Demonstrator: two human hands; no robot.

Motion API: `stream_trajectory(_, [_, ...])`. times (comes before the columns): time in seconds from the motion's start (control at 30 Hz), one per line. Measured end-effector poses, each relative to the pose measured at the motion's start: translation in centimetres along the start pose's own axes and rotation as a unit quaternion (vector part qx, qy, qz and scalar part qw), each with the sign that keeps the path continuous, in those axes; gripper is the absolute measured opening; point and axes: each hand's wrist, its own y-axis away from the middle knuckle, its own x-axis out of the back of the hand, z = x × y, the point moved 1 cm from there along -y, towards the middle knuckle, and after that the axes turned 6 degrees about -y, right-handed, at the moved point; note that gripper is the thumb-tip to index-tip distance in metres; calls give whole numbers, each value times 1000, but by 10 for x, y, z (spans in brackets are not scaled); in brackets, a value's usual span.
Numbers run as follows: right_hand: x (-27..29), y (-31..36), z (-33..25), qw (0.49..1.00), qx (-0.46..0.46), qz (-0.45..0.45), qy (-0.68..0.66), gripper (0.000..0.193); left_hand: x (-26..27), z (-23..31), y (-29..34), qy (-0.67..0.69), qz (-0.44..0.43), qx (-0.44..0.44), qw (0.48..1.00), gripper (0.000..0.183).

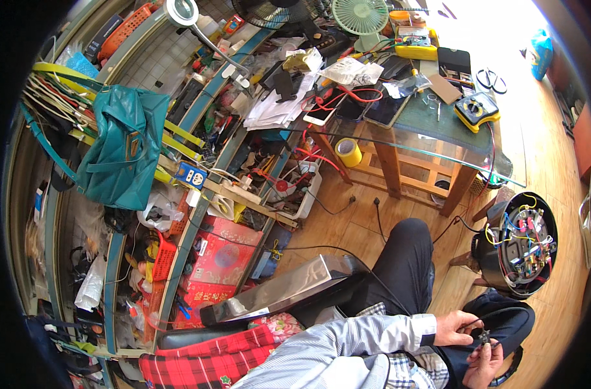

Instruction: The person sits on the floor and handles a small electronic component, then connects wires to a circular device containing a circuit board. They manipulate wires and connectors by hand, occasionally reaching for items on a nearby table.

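My left hand (454, 328), in a grey striped sleeve with its fingers curled, holds a thin black cord (478, 320) above my lap. Close below it, my right hand (482, 367) pinches a small dark piece (483, 337) between thumb and fingers. The piece seems to sit at the cord's end, but it is too small to make out. Just beyond my knee stands a round black appliance (516, 246) with its underside exposed, showing coloured wires and metal parts.
A glass-topped table (431, 126) carries a yellow multimeter (477, 110), scissors (491, 81), phones and papers. Cluttered shelves fill the left, with a teal bag (124, 146) hanging there. A glossy black panel (282, 288) lies beside my leg. Loose cords with plugs (352, 201) trail across the wooden floor.
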Motion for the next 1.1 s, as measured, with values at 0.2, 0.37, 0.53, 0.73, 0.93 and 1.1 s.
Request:
stream_trajectory(0.2, [32, -28, -2, 929, 227, 113, 270, 27, 46, 16, 37, -212, -7, -20, 977, 52])
stream_trajectory(0.37, [52, -35, 9, 861, 276, 95, 417, 31, 99, 1, 53, -217, -52, 40, 974, 50])
stream_trajectory(0.53, [46, -43, -8, 932, 108, 30, 346, 20, 159, -25, 47, -50, 42, 55, 996, 42])
stream_trajectory(0.73, [11, -58, -35, 924, -28, 30, 381, 17, 171, -43, 38, 275, -19, 87, 957, 32])
stream_trajectory(0.93, [15, -63, -52, 912, -102, 36, 395, 15, 187, -46, 25, 280, -47, 107, 953, 27])
stream_trajectory(1.1, [39, -57, -40, 930, -196, 46, 307, 17, 188, -39, 26, 252, -30, 115, 960, 24])
